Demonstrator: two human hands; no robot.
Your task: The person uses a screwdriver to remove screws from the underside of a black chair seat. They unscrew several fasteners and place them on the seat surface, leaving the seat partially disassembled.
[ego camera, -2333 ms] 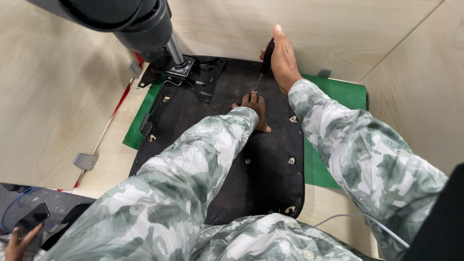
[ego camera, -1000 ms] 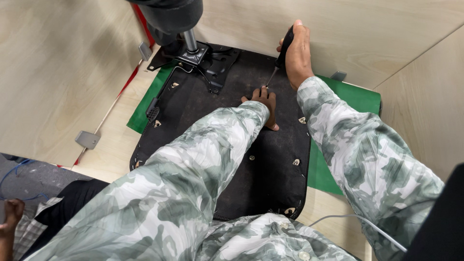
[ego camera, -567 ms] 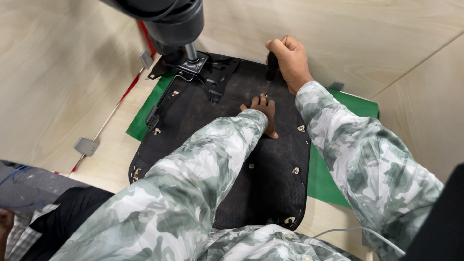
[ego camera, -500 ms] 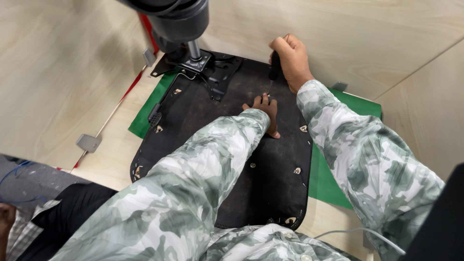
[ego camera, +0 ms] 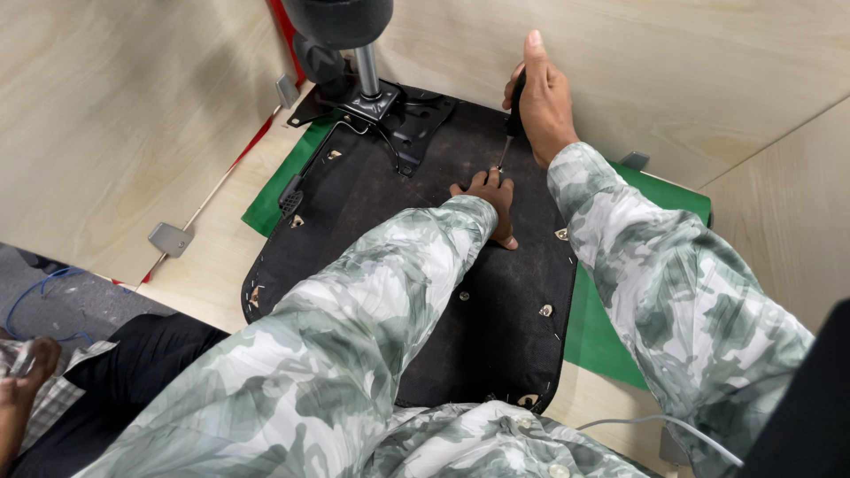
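A black fabric-covered seat base lies upside down on a green mat. My right hand grips the black handle of a screwdriver, held nearly upright with its tip down on the seat base. My left hand rests flat on the base, fingers right at the screwdriver's tip. A black metal mechanism plate with a chrome post is fixed at the far end of the base. Camouflage sleeves cover both my arms.
Light wooden panels wall in the area on the left, back and right. A grey metal bracket sits on the floor at left. Another person's hand and dark trousers show at the lower left. A white cable runs at the bottom right.
My right hand has shifted its grip on the screwdriver handle, from a closed fist to fingers stretched up along it. The view drifted slightly; my left hand stayed by the tip.
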